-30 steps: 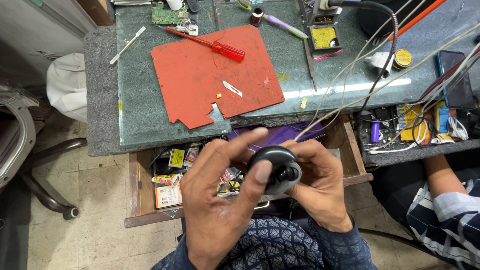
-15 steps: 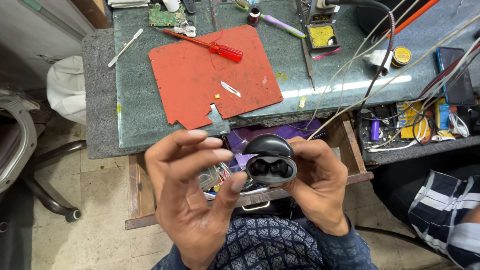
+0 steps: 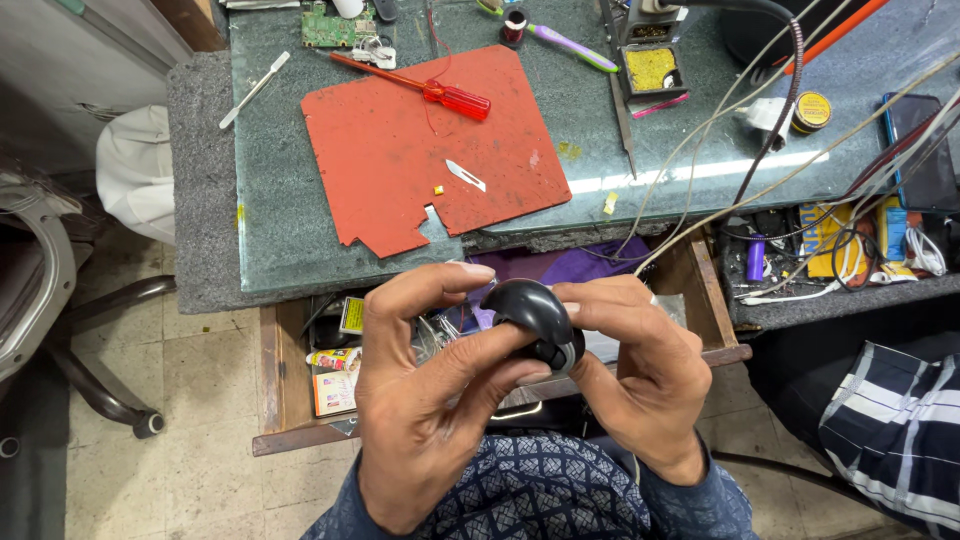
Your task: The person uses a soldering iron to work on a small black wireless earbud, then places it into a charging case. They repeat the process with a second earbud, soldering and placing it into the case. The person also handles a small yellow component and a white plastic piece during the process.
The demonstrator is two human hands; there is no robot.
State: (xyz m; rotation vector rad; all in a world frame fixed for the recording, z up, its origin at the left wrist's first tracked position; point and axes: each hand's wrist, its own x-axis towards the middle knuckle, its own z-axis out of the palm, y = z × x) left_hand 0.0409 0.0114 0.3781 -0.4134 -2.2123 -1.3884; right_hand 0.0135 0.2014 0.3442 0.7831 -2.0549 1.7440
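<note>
Holding a glossy black rounded case (image 3: pixel 532 312) between both hands, I have my left hand (image 3: pixel 425 400) curled round its near side, thumb pressed across the lower front and forefinger arched over the top. My right hand (image 3: pixel 640 375) closes on the opposite side, fingers folded over its upper edge. Both grips are tight on the case, which sits above my lap, just in front of an open wooden drawer (image 3: pixel 290 400) crammed with small parts. Beyond the grip lies a red mat (image 3: pixel 400 160) on the glass-topped bench (image 3: pixel 270 220), with a red-handled screwdriver (image 3: pixel 455 97) across its far edge. Right of the grip, cables (image 3: pixel 720 190) trail over the bench edge.
</note>
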